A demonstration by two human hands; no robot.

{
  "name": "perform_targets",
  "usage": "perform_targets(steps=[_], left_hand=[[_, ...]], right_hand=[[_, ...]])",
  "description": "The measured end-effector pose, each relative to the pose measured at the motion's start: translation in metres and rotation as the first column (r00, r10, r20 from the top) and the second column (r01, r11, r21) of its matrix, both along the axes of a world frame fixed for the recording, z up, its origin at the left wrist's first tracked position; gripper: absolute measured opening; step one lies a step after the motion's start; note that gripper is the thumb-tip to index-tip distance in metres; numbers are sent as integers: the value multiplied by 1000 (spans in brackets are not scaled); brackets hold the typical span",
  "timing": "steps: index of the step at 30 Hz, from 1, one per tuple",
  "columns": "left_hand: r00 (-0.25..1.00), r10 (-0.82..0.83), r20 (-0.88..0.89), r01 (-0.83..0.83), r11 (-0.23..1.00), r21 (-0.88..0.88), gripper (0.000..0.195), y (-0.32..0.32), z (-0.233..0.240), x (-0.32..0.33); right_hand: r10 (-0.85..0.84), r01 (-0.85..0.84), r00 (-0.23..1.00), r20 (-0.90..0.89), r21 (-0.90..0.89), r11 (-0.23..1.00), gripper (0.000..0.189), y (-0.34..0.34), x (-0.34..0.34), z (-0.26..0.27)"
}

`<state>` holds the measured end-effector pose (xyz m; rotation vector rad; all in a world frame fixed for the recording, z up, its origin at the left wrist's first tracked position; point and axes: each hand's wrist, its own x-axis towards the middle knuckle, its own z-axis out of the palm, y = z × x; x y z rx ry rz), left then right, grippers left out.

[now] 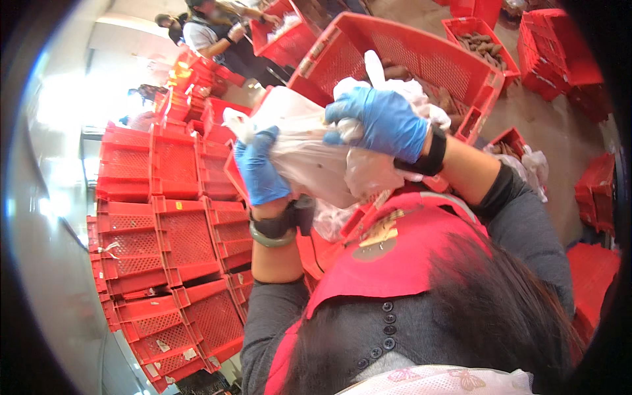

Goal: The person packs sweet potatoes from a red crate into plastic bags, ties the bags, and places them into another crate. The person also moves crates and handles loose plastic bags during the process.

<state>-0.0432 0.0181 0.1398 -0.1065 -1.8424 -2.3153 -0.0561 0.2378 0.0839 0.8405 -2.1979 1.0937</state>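
My left hand (261, 168), in a blue glove, grips the left end of a white plastic bag (316, 163). Gathered white plastic at the bag's right side is bunched in my right hand (380, 121), also blue-gloved. The bag is stretched between both hands; what it holds cannot be made out. Just beyond, a large red plastic crate (419, 39) stands tilted in view, with brown root vegetables (444, 101) and white plastic inside it. More clear-white plastic (333, 219) lies below the bag, near the red apron (410, 256).
Stacked red mesh crates (185, 232) rise on the left beside a pale wall. A co-worker (212, 34) stands at the upper left by another red crate (286, 39). A crate of brown roots (481, 47) is at the upper right; more crates (548, 54) line the right.
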Motion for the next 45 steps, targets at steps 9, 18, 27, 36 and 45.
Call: perform_targets(steps=[9,18,27,36,45], left_hand=[[962,-231,147,222,972,75,19,101,-53,-16],[911,-303,279,318,948,-10,41,144,-105,-39],[865,-302,402,308,950,50,51,114,-125,-35],[869,-254,424,278,961,6,39,87,-122,-13],[842,-270,466,311,950,-12,43,54,-118,21]], right_hand=[[-331,281,941,77,370,885,38,47,-12,-16],[-463,416,778,426,203,886,20,86,-65,-70],[-458,301,736,498,364,881,27,84,-104,-111],[-400,118,736,546,479,870,26,75,-141,-117],[-370,71,708,602,460,885,26,71,-155,-118]])
